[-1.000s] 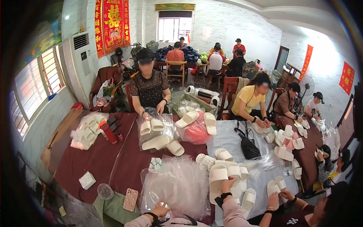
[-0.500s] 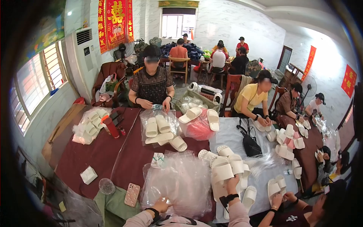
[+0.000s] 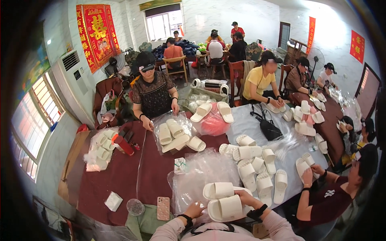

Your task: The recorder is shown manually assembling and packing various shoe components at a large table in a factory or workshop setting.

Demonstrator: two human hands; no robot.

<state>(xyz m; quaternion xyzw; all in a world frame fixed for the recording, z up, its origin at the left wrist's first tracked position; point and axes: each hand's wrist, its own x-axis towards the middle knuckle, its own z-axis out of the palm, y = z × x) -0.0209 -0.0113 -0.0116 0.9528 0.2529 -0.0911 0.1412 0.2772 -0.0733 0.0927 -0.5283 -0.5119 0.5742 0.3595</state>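
My right hand (image 3: 245, 199) grips a pair of white slippers (image 3: 225, 208) by the edge, holding them over the near end of a stack of clear plastic bags (image 3: 201, 170). Just left of the slippers, my left hand (image 3: 194, 210) has its fingers closed at the near edge of the bags, seemingly pinching one clear plastic bag; the slippers partly hide what lies beyond it. More white slippers (image 3: 248, 173) lie in a loose pile on the light cloth to the right of the bags.
Left of the bags lie a phone (image 3: 163, 208), a clear round container (image 3: 135, 207) and a white packet (image 3: 113, 201). Across the table a person handles bagged slippers (image 3: 175, 135). At the right, a co-worker holds slippers (image 3: 305, 164). A black bag (image 3: 270, 129) lies beyond the pile.
My right hand has lifted a pair of slippers off the pile and brought it left, over the bags. My left hand stays at the bags' near edge. The view has turned to the right.
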